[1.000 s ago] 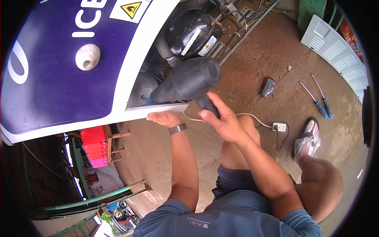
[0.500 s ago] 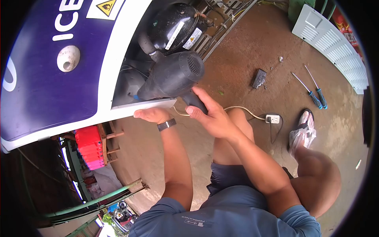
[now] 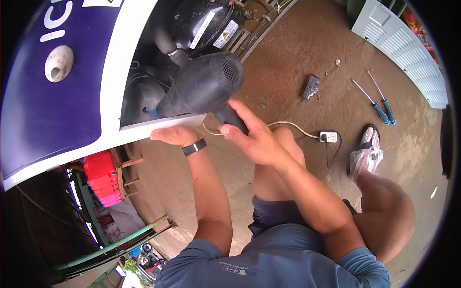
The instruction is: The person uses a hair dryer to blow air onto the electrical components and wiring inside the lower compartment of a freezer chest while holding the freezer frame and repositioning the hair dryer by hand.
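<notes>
My right hand (image 3: 254,139) is closed around the handle of a black hair dryer (image 3: 204,81). The dryer's nozzle points down and left into the open machine compartment of a purple and white freezer cabinet (image 3: 79,96), near a small blue piece (image 3: 153,113). Behind the dryer sits a black compressor (image 3: 192,24) with labels and a foam-sleeved pipe (image 3: 163,39). Against the white lower edge of the cabinet lies my left hand (image 3: 175,136), a finger or thumb stretched to the left and the other fingers partly hidden. A dark band circles that wrist.
On the concrete floor are two screwdrivers (image 3: 382,108), a small dark box (image 3: 311,87) and a white power strip (image 3: 328,137) with a cord. A vented grey panel (image 3: 403,53) stands at upper right. Red stacked items (image 3: 102,175) are at lower left.
The view has shifted slightly, so the cabinet and compressor sit further left and up. Both hands keep their places, the right still holding the hair dryer aimed into the compartment.
</notes>
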Demonstrator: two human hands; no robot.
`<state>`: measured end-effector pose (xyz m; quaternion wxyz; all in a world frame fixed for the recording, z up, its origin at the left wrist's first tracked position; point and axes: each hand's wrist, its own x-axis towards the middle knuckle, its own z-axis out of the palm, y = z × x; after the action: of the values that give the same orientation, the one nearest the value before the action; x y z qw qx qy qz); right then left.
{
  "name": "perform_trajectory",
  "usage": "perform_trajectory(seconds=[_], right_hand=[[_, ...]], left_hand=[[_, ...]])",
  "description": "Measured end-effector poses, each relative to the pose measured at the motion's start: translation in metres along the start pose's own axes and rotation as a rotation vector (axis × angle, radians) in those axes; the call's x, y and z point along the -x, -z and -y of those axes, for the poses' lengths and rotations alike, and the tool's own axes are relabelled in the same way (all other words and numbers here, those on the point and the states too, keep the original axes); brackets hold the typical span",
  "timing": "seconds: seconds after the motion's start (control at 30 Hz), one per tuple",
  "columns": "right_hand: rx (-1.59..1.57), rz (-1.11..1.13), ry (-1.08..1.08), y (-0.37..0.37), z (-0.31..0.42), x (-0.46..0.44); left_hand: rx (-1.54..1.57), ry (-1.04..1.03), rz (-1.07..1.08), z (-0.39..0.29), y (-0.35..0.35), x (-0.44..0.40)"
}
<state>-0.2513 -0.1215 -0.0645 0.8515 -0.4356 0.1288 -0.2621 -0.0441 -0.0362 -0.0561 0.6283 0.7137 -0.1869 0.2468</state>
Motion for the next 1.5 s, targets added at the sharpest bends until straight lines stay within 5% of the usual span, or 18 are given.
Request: perform_trajectory(seconds=[0.6,0.87,1.1,1.2,1.33,1.5], right_hand=[[-0.015,0.02,-0.08,0.006,-0.015,0.003],[-0.12,0.128,-0.147,0.006,-0.013,0.003],[-0.119,0.17,0.03,0.014,-0.05,0.012],[-0.18,0.206,-0.056,0.024,-0.072,0.016],[-0.278,0.224,-0.097,0.035,-0.07,0.015],[-0.07,0.124,0.013,0.043,-0.043,0.01]], left_hand=[[0.141,-0.094,-0.068,0.024,0.003,-0.004],[0.15,0.023,-0.007,0.008,-0.004,0.003],[-0.01,0.031,-0.223,-0.009,-0.016,0.008],[-0.159,0.046,-0.236,-0.006,-0.011,0.007],[0.01,0.027,-0.144,-0.013,-0.011,0.009],[-0.027,0.045,-0.153,-0.009,-0.009,0.015]])
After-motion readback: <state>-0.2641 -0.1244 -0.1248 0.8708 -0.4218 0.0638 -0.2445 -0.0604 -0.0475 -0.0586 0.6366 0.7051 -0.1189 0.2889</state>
